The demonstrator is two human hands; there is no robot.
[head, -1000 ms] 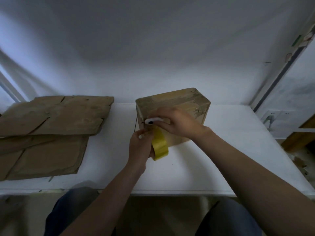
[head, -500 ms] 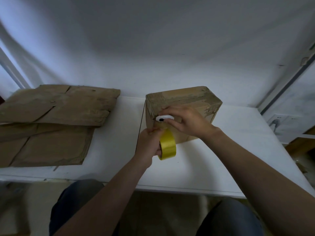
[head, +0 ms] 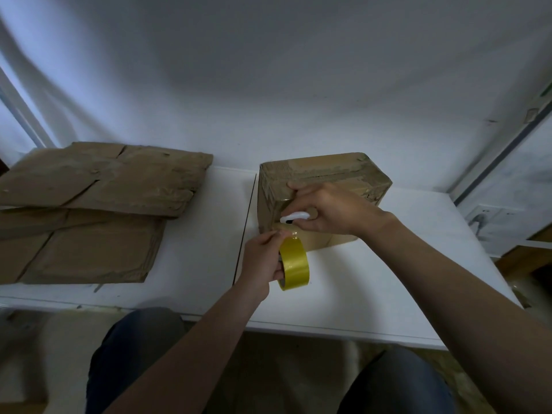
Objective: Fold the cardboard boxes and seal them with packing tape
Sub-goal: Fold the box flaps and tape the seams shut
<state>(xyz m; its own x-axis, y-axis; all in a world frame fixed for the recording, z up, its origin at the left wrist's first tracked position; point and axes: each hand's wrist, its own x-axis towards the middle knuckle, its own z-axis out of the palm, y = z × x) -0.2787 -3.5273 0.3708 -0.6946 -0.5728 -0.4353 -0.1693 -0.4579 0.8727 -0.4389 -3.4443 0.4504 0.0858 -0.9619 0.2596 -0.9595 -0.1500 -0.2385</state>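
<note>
Two hands meet at the near face of the box (head: pixel 325 171): the left hand (head: pixel 264 258) curls its fingers round a yellow tape roll (head: pixel 294 265) just before it, and the right hand (head: pixel 325 209) pinches a white cutter (head: pixel 294 217) against that face. Flat cardboard (head: pixel 98 204) lies left of the box, on the same table (head: pixel 373 294).

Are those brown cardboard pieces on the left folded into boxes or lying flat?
Flat. The cardboard pieces lie stacked as sheets on the table, while the box beside them stands assembled.
</note>
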